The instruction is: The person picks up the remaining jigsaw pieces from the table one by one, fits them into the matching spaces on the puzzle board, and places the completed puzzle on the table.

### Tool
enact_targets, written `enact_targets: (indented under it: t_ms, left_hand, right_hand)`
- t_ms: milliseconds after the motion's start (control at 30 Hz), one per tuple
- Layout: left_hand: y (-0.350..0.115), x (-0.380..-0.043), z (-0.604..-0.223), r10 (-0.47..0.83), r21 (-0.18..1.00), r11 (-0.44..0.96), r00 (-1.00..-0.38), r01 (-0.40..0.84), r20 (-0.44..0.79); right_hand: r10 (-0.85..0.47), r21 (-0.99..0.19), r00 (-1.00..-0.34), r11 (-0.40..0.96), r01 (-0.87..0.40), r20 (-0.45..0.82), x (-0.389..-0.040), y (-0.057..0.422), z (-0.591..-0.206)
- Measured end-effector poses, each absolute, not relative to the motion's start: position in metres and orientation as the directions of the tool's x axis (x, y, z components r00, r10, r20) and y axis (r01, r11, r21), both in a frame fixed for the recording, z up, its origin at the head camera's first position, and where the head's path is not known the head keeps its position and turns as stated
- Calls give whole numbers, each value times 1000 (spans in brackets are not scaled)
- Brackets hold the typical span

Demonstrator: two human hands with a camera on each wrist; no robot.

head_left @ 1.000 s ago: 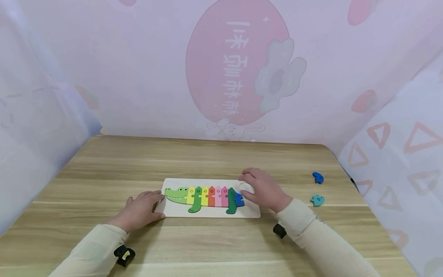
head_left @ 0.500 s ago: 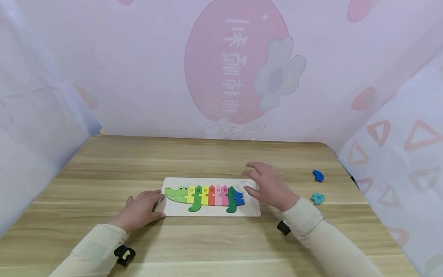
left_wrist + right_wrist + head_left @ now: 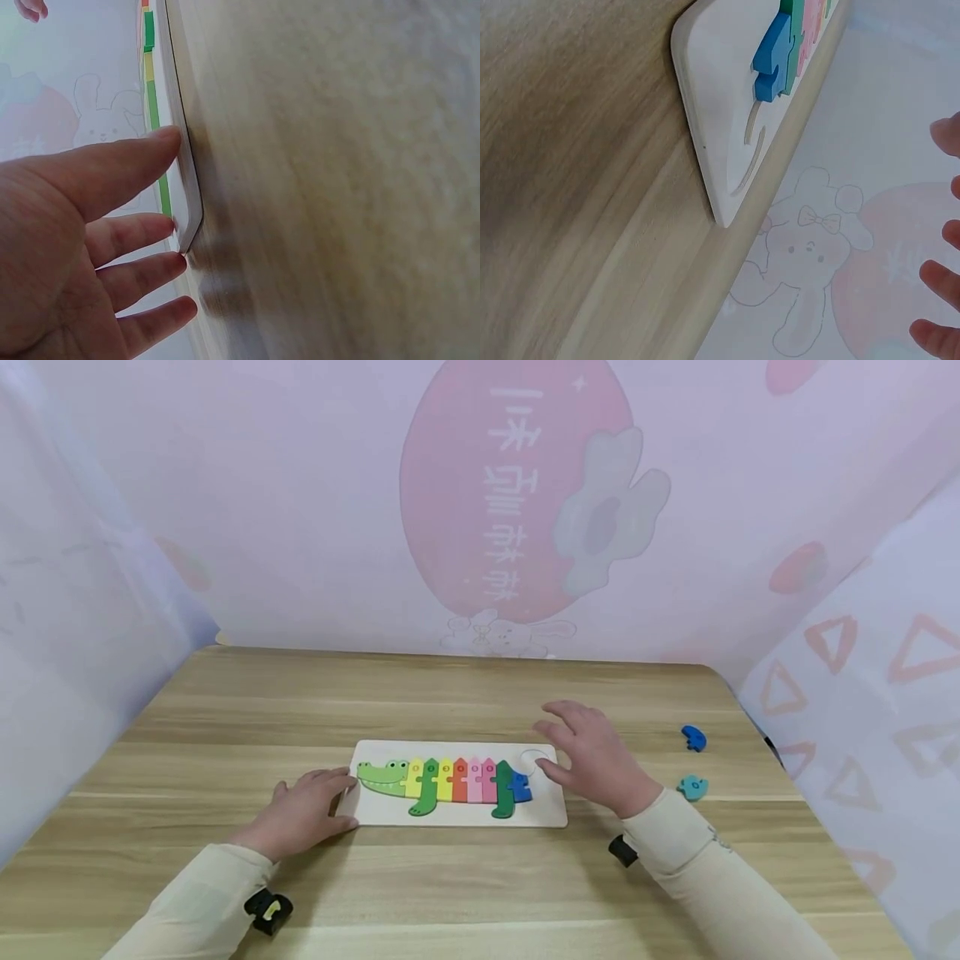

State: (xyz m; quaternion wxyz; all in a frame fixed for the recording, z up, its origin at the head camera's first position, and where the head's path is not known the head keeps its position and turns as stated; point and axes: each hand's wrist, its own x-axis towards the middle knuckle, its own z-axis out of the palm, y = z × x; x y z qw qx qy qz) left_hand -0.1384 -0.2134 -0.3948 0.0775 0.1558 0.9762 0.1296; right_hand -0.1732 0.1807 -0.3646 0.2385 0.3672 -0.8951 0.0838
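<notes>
A white puzzle board [image 3: 457, 816] lies on the table with a crocodile puzzle [image 3: 450, 783] in it, its pieces running from a green head through yellow, red and pink to a blue piece [image 3: 519, 786]. A bare curved outline shows beyond that blue piece in the right wrist view. At the board's left end, my left hand [image 3: 296, 814] rests with thumb and fingers fairly straight against the edge. My right hand [image 3: 596, 760] hovers at the board's right end, fingers spread and slightly bent, holding nothing.
To the right lie two loose pieces on the table: a dark blue curved one [image 3: 694, 739] and a teal one [image 3: 692, 787]. A printed cloth wall [image 3: 300, 527] rises behind the wooden table [image 3: 405, 893].
My right hand has moved off the board's right end, rightward and away from me, uncovering the outline there. The left hand, board and loose pieces keep their places.
</notes>
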Motion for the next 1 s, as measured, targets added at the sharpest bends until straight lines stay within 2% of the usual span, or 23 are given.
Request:
enact_targets:
  t_ms: [233, 500, 1000]
  left_hand:
    - [-212, -138, -393, 315, 277, 922, -941, 272, -124]
    - [-212, -138, -394, 314, 281, 920, -942, 273, -116]
    - [-213, -138, -394, 326, 276, 917, -939, 287, -107]
  right_hand:
    - [-608, 36, -636, 736, -676, 475, -173, 185, -360]
    - [-605, 46, -621, 734, -678, 498, -172, 192, -359]
    - [-579, 26, -636, 749, -662, 510, -166, 200, -359]
